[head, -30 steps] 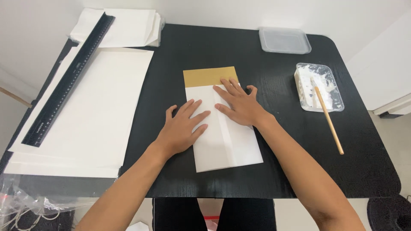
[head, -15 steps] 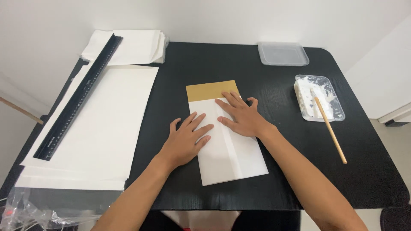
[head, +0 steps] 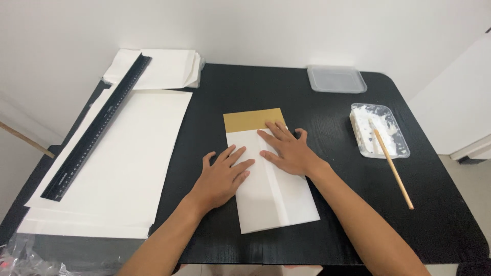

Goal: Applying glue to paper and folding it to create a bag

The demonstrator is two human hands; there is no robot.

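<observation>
My left hand (head: 223, 176) and right hand (head: 287, 150) spread flat, palms pressing the folded white paper sheet with tan top strip (head: 271, 191), lying beneath both on the black worktop (head: 327, 117)

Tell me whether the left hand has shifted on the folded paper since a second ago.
No. The left hand lies flat on the folded white paper, at the same left edge below the brown strip.

folded white paper (head: 276, 194) partly under both palms, clear plastic (head: 30, 258) cut off bottom-left
</observation>
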